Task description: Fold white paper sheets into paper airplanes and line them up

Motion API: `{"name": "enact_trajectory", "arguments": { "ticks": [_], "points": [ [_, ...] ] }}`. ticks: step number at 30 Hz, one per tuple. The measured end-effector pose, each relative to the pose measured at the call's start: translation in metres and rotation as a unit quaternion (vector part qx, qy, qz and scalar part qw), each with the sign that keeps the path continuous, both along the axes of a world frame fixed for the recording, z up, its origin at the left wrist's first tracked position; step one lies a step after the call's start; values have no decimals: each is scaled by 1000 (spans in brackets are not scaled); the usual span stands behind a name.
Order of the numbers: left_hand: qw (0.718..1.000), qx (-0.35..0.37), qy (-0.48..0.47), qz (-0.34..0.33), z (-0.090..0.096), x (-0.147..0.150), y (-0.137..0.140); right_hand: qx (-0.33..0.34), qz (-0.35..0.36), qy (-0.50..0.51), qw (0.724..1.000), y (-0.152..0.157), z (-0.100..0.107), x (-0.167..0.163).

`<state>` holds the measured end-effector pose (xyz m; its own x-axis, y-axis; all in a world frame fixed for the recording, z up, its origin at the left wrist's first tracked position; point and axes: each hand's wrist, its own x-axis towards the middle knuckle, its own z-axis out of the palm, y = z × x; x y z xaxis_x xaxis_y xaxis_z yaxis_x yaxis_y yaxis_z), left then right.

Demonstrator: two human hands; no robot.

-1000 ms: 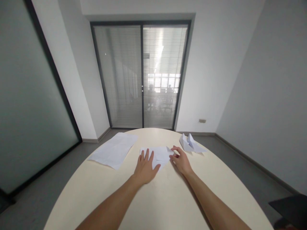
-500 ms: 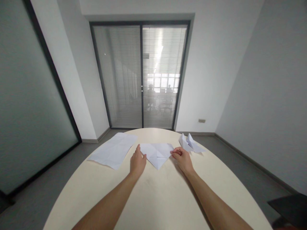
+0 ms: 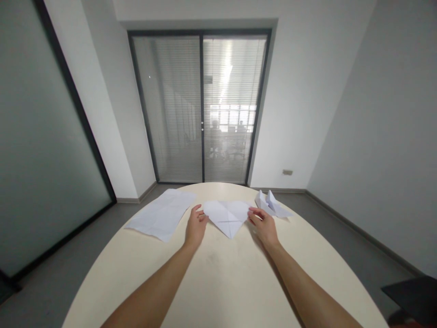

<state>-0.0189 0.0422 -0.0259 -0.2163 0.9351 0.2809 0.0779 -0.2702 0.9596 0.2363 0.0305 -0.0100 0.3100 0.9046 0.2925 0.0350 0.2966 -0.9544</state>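
Note:
A white sheet of folded paper point(image 3: 227, 217) is between my two hands, its point toward me and crease lines across its middle. My left hand point(image 3: 197, 225) has its thumb and curled fingers at the paper's left corner. At the opposite corner, my right hand point(image 3: 264, 224) pinches the edge between thumb and fingers. The paper's top edge bows a little, and its side corners are partly covered by my fingertips.
A flat white sheet point(image 3: 162, 214) lies on the left of the round cream table point(image 3: 218, 282). A folded paper shape with two upright peaks point(image 3: 270, 205) stands at the right rim. Behind is a glass door with blinds point(image 3: 201, 109).
The folded paper has shifted slightly right and away from me, and its top edge now bows. My right hand has moved right with it; my left fingers have curled at its corner.

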Motion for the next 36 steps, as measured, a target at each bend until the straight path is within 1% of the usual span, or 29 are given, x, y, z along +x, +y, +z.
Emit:
{"name": "enact_trajectory", "arguments": {
  "ticks": [2, 4, 7, 10, 13, 17, 20, 22, 27, 29, 33, 36],
  "points": [
    [999, 7, -41, -21, 2, 0, 0, 2, 0, 2, 1000, 0, -1, 0],
    [998, 10, -60, -25, 4, -1, -1, 7, 1, 2, 1000, 1, -1, 1],
    [998, 3, -54, -16, 8, -2, -3, 18, 5, 1, 1000, 0, -1, 1],
    [999, 8, -42, -10, 11, -1, -6, 13, 3, -17, 1000, -1, 1, 1],
    [999, 37, -10, 9, 14, 0, -9, 4, 3, -40, 999, -1, 2, 1],
    [993, 81, 72, 45, 19, 2, -15, 10, 8, -59, 998, -1, 2, 1],
    [986, 99, 127, 38, 22, 3, -20, 20, 8, -78, 997, -1, 1, 3],
    [984, 106, 142, 29, 24, 3, -22, 31, 5, -91, 995, -2, 2, 4],
    [986, 115, 117, 43, 26, 4, -25, 62, -2, -105, 993, -3, 4, 3],
    [987, 118, 104, 27, 26, 5, -25, 66, 5, -101, 993, -4, 5, 2],
    [993, 114, 32, -11, 25, 8, -23, 65, 15, -73, 995, -4, 6, 1],
    [994, 101, -28, -15, 25, 9, -19, 62, 20, -53, 996, -4, 7, 0]
  ]
}}
